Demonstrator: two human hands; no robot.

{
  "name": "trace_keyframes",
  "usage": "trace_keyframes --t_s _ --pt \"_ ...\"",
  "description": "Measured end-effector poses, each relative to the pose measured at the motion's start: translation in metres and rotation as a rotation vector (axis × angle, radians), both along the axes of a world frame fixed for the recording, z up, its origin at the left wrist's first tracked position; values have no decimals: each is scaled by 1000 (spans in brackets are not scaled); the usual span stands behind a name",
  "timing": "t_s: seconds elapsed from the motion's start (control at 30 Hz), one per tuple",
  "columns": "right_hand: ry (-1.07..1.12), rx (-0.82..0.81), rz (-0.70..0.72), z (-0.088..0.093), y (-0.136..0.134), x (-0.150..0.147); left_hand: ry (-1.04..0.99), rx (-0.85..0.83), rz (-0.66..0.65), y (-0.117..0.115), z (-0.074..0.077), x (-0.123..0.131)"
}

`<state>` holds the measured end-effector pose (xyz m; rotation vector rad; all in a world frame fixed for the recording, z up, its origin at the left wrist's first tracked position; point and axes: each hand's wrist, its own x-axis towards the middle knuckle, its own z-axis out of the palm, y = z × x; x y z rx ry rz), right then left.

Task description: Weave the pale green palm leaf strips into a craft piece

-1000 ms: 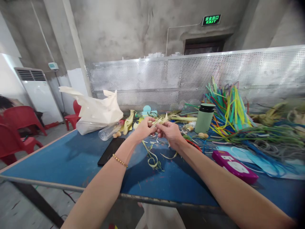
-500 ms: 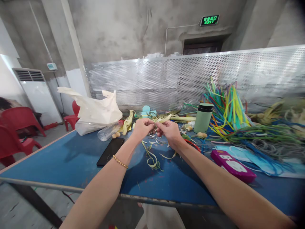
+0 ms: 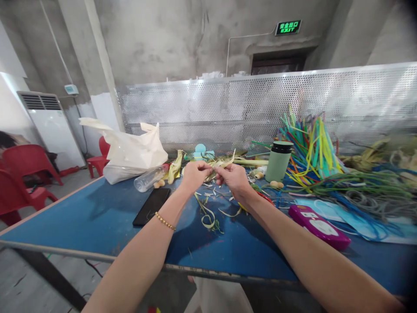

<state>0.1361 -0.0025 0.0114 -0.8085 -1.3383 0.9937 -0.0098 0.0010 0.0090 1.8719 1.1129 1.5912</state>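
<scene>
My left hand and my right hand meet above the table's middle, fingertips pinched together on a pale, dry leaf strip that looks like corn husk. One end of the strip sticks up past my right fingers. Exactly where each fingertip grips is too small to make out. Below the hands, curled strip scraps lie on the blue table. Behind my hands rests a long pale stalk. A yellowish husk piece lies left of my left hand.
At left are a phone, a clear bottle and a white plastic bag. To the right stand a green tumbler, a magenta box, colourful strips and tangled cords. A perforated metal panel runs behind.
The strip's free end now points upward beside my right fingers, where it lay flatter before. My hands stay in nearly the same place.
</scene>
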Motion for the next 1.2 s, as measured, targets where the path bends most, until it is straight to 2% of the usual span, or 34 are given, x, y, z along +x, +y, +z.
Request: trace_keyframes --t_s 0.43,0.6,0.93,1.1,1.2 --pt "114 -25 -18 2 6 5 -53 106 24 -10 8 3" --pt "139 -21 5 2 6 5 -65 54 29 -10 9 2" --pt "153 -30 40 2 3 3 11 -49 130 -13 11 1" --pt "125 -9 55 0 3 3 67 -144 97 -12 12 0" --pt "91 -5 72 -3 3 0 12 -159 45 -15 14 1"
